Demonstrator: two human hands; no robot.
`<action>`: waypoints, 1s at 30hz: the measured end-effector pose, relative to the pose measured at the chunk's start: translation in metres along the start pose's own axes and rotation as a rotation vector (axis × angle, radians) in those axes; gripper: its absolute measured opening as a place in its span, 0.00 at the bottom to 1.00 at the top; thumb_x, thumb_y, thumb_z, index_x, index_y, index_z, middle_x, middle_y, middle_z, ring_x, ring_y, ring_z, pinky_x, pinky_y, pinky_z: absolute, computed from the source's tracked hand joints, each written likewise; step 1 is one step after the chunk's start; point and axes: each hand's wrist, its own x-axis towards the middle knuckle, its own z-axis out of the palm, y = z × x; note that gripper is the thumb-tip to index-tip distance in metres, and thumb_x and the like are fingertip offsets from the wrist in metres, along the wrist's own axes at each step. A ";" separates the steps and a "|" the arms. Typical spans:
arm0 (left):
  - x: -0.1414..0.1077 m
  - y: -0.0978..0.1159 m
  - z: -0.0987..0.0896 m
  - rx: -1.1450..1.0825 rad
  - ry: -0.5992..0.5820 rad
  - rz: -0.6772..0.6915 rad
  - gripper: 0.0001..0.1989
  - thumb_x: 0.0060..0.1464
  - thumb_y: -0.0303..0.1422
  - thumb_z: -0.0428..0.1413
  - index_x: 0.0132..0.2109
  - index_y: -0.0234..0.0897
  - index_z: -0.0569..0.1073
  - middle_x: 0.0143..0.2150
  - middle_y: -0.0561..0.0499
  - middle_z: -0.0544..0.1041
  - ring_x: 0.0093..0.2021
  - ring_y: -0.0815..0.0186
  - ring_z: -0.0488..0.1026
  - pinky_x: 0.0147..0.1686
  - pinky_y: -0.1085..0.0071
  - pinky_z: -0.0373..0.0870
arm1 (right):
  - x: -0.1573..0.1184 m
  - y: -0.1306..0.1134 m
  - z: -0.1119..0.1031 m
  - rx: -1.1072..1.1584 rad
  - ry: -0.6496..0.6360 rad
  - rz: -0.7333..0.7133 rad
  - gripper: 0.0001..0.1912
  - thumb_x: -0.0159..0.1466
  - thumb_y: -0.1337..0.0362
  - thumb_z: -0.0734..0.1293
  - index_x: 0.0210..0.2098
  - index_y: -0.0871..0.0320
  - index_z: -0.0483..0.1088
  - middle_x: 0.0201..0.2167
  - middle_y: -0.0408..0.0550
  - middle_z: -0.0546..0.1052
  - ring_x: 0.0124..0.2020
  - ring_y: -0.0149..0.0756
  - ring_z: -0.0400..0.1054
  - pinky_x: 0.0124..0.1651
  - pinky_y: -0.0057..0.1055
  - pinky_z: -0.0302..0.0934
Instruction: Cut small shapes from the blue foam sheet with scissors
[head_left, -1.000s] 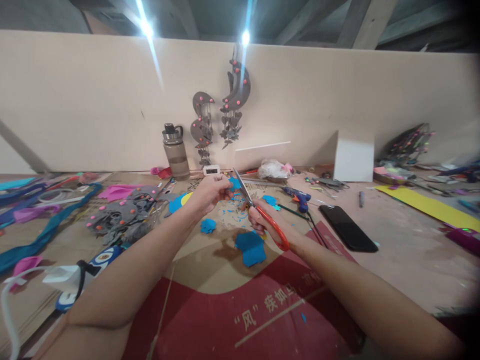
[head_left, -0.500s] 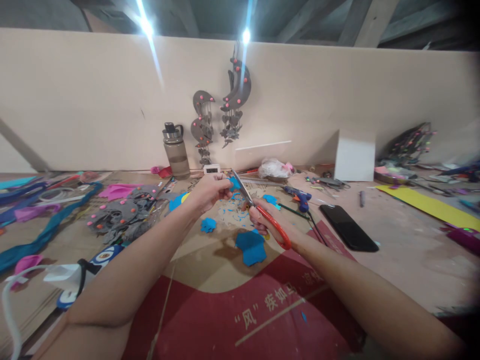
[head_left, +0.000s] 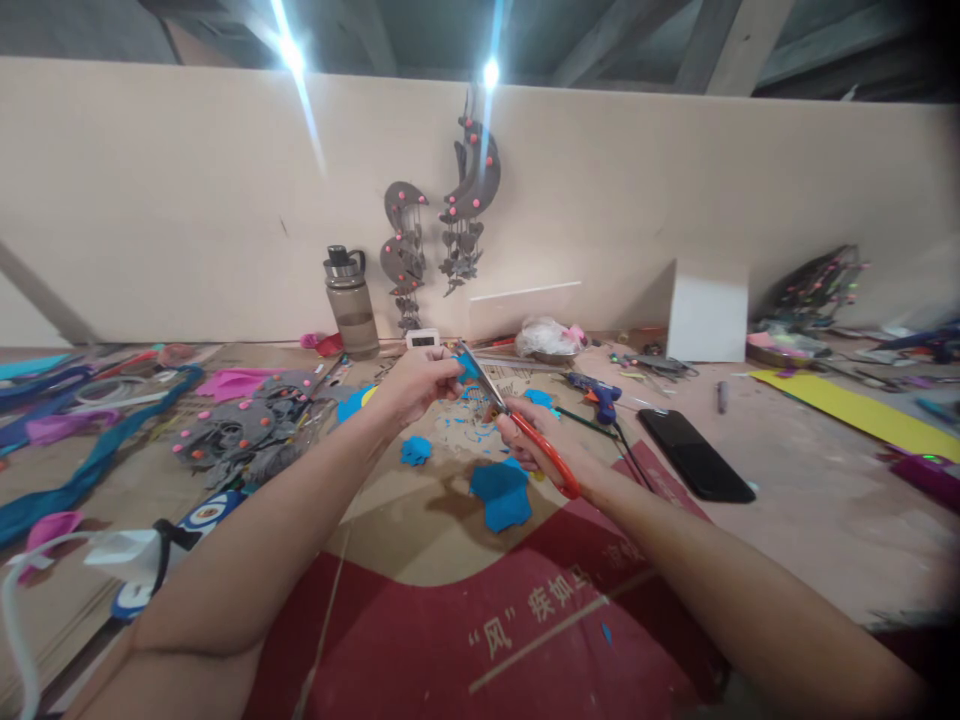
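My left hand (head_left: 421, 382) pinches a small piece of blue felt (head_left: 469, 366) between thumb and fingers. My right hand (head_left: 529, 437) is wrapped round the orange handles of a pair of scissors (head_left: 541, 446), whose blades point up and left against the blue piece. The blades look nearly closed. Below the hands, a larger blue cutout (head_left: 502, 495) and a small blue flower shape (head_left: 415, 450) lie on the cardboard (head_left: 397, 530). Small blue scraps are scattered under the blades. Part of the felt is hidden by my fingers.
A black phone (head_left: 696, 455) and a blue glue gun (head_left: 598, 395) lie to the right. At the back stands a water bottle (head_left: 352, 305), near hanging grey moon ornaments (head_left: 472, 180). Grey felt pieces (head_left: 244, 425) and a power strip (head_left: 210, 512) are at left.
The scissor handles have drawn closer together and the blades have narrowed on the blue felt. Both hands stay in nearly the same place.
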 end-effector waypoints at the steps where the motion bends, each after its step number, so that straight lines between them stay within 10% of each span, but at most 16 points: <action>1: -0.001 0.000 0.000 0.002 0.000 -0.003 0.07 0.37 0.29 0.61 0.25 0.32 0.70 0.20 0.51 0.72 0.18 0.73 0.67 0.21 0.75 0.63 | 0.000 0.001 0.000 -0.001 0.004 0.001 0.17 0.57 0.51 0.71 0.37 0.55 0.66 0.17 0.33 0.56 0.15 0.24 0.50 0.17 0.22 0.46; 30: -0.005 -0.003 0.008 -0.047 -0.001 -0.038 0.10 0.41 0.32 0.65 0.27 0.32 0.71 0.22 0.48 0.76 0.18 0.73 0.68 0.20 0.76 0.62 | -0.005 -0.012 0.005 0.167 0.001 0.025 0.17 0.59 0.51 0.71 0.35 0.54 0.62 0.18 0.32 0.56 0.15 0.21 0.46 0.16 0.20 0.43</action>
